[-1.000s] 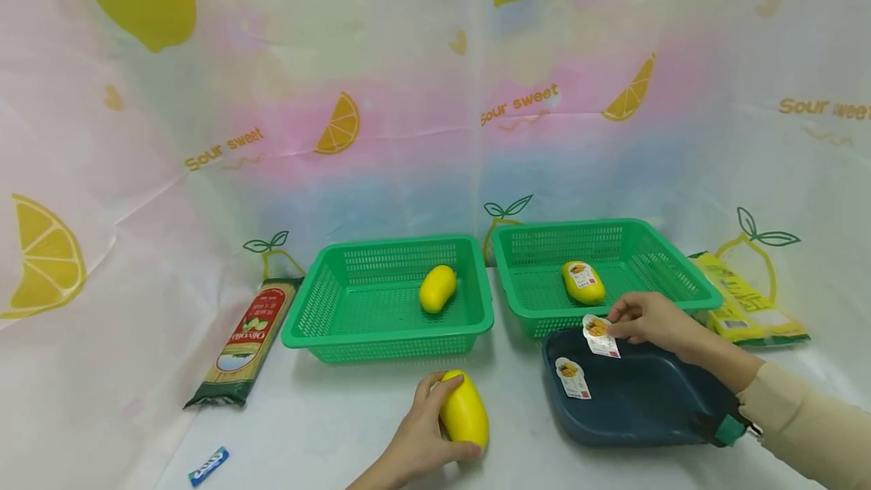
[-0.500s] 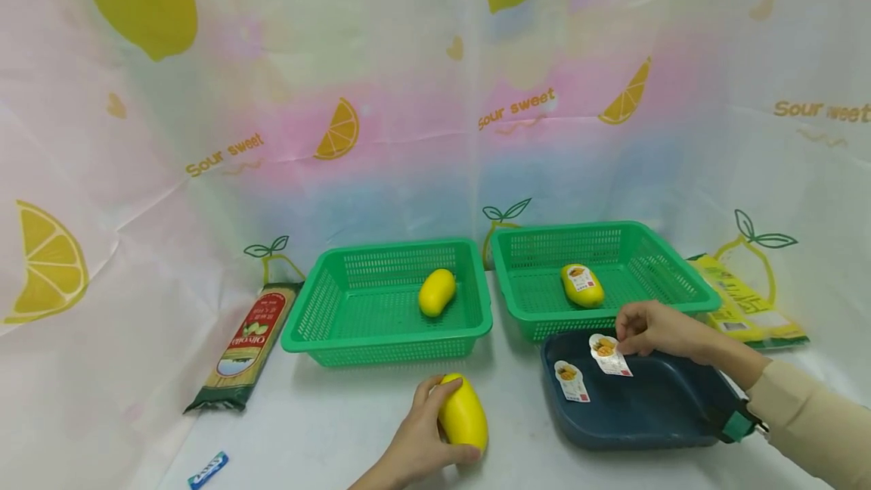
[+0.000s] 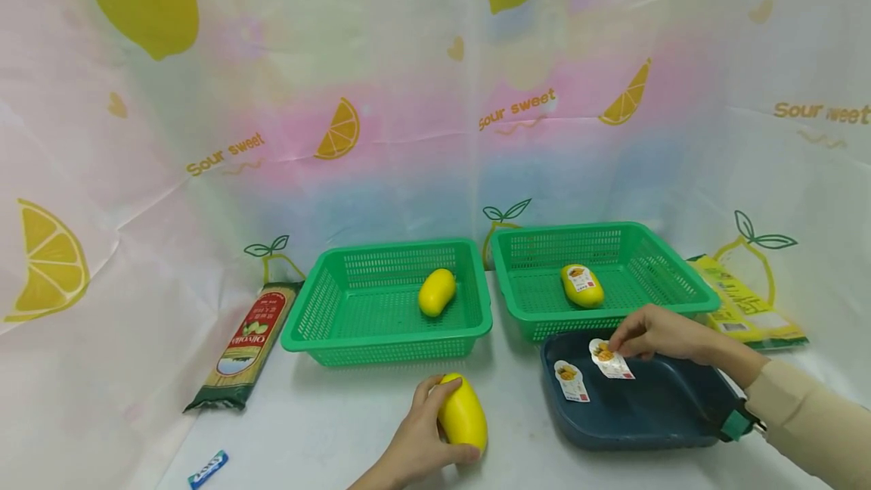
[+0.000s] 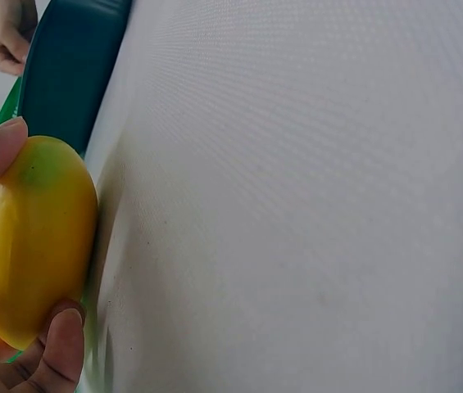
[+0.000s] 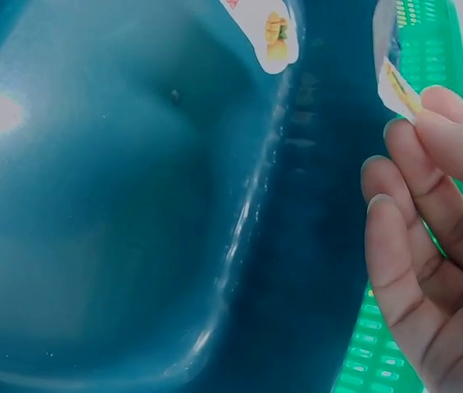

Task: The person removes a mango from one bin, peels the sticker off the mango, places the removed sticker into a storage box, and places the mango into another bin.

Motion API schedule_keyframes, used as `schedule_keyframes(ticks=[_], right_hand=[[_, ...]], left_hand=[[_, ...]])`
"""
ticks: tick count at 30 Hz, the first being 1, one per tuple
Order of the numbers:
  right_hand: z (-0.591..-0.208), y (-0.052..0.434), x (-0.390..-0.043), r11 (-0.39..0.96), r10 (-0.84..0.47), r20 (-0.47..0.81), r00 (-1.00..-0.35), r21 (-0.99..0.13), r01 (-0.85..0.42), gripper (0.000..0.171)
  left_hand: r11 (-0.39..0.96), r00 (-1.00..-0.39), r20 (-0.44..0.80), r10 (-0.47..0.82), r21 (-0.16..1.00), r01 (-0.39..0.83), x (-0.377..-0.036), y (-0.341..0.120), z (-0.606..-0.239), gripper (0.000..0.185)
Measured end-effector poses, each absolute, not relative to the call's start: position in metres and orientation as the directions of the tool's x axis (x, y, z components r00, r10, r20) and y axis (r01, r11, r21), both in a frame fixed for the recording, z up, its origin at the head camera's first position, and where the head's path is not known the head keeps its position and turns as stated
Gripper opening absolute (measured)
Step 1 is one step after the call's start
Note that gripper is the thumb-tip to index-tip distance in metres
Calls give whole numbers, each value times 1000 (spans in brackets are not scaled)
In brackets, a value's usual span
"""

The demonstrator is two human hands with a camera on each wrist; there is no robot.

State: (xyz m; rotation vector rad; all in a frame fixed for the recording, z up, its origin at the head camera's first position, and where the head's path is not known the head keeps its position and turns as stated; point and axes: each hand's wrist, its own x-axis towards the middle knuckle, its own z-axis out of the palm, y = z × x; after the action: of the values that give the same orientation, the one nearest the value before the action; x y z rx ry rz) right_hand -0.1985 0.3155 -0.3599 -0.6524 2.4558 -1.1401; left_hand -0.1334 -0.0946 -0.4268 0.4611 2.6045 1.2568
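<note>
My left hand (image 3: 423,433) grips a yellow mango (image 3: 466,414) on the white tabletop, thumb at one end and fingers at the other. In the left wrist view the mango (image 4: 38,237) has a greenish patch near its upper end. Over the dark blue tray (image 3: 646,418), my right hand (image 3: 663,335) pinches the edge of a white sticker (image 3: 615,366) printed with a mango picture. The right wrist view shows this sticker (image 5: 399,90) edge-on between thumb and forefinger. A similar sticker (image 3: 571,382) lies on the tray's left side.
Behind stand two green baskets: the left basket (image 3: 395,342) holds a plain mango (image 3: 437,293), the right basket (image 3: 517,308) a mango with a sticker (image 3: 588,293). A pasta packet (image 3: 248,346) lies left, a yellow packet (image 3: 748,308) right, a small blue-white packet (image 3: 208,469) front left.
My right hand has come slightly down with the sticker, and its fingertips now overlap more of the sticker's upper part. The left hand and its mango stay in place.
</note>
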Motion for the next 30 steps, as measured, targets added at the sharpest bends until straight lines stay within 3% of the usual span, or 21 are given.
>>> schedule_keyframes(ticks=[17, 30], right_hand=[[-369, 310, -204, 651, -542, -191, -818, -711, -265, 21], [-377, 298, -213, 619, -635, -178, -752, -699, -357, 17]], left_hand=[[579, -930, -43, 365, 792, 191, -133, -96, -428, 90], [571, -932, -47, 360, 801, 181, -133, -96, -429, 92]])
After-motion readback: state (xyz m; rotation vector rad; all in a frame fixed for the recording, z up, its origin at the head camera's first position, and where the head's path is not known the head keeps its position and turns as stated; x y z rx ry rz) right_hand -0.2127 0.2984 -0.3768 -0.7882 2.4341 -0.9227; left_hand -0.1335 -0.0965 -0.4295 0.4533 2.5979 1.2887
